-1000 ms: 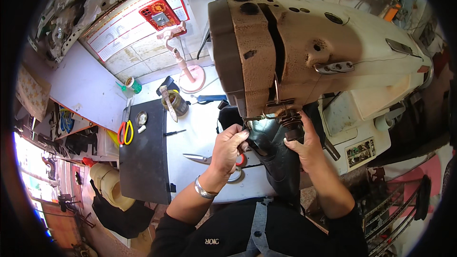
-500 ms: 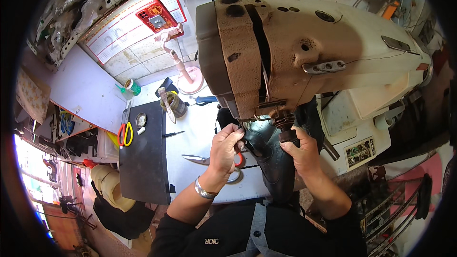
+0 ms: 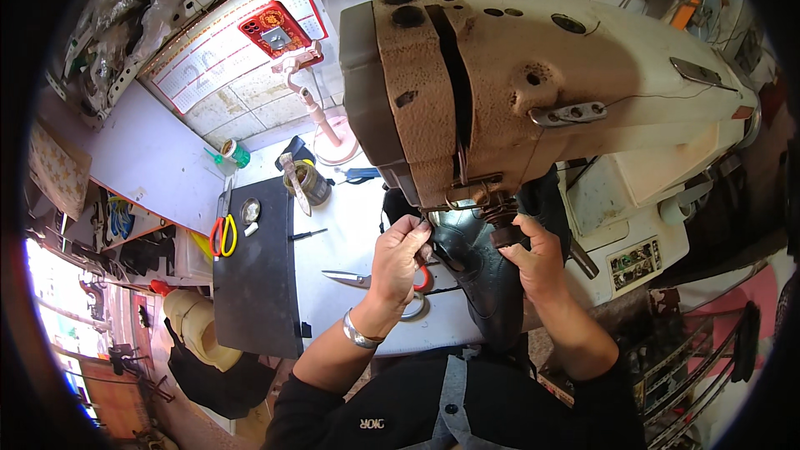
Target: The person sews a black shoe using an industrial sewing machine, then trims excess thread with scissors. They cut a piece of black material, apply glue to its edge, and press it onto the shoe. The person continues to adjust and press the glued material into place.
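Observation:
A black leather shoe lies under the head of a brown and cream sewing machine, its toe pointing toward me. My left hand pinches the shoe's upper edge on the left side, close to the stitching spot. On the other side, my right hand grips the leather beside the machine's dark round knob. The fingertips of that hand are partly hidden. Light falls on the leather below the needle area, and the needle itself cannot be made out. Scissors with red and grey handles lie left of my left hand.
A black mat covers the table's left part, with red-and-yellow-handled scissors at its edge. Behind stand a jar with a brush and a pink stand holding a red-cased phone. A small dark tool lies nearby.
The shoe has shifted slightly to the right, both hands moving with it. The metal lever in the machine's slot shows lower than before. My view has moved a little.

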Available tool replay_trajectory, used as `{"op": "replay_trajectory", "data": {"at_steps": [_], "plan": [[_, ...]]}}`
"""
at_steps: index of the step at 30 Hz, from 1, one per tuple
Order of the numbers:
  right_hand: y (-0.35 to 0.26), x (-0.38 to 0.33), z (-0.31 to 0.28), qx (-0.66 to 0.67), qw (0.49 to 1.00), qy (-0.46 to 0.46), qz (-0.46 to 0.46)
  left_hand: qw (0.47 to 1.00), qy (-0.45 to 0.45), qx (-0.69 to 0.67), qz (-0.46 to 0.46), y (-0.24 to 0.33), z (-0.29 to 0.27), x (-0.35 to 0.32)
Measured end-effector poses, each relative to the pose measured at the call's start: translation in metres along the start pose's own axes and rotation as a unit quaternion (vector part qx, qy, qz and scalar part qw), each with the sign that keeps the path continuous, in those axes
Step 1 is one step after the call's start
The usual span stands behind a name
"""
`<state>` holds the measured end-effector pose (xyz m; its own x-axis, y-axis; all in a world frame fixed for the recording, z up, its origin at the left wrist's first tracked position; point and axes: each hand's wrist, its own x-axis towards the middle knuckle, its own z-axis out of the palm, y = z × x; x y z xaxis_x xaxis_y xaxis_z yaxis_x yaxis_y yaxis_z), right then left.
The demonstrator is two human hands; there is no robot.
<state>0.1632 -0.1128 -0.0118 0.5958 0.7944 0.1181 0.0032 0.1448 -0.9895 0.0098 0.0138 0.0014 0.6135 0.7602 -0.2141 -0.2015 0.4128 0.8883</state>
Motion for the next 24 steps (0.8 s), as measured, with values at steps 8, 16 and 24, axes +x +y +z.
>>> {"op": "replay_trajectory", "data": {"at_steps": [8, 16, 24], "plan": [[0.001, 0.000, 0.001, 0.006, 1.000, 0.009, 0.007, 0.998, 0.015, 0.063, -0.015, -0.001, 0.002, -0.014], [0.001, -0.002, 0.001, 0.021, 1.000, 0.008, 0.014, 0.997, -0.010, 0.072, -0.014, -0.011, 0.009, -0.022], [-0.002, -0.009, 0.004, 0.034, 0.999, 0.007, 0.013, 1.000, 0.004, 0.010, -0.020, -0.012, 0.011, -0.022]]}}
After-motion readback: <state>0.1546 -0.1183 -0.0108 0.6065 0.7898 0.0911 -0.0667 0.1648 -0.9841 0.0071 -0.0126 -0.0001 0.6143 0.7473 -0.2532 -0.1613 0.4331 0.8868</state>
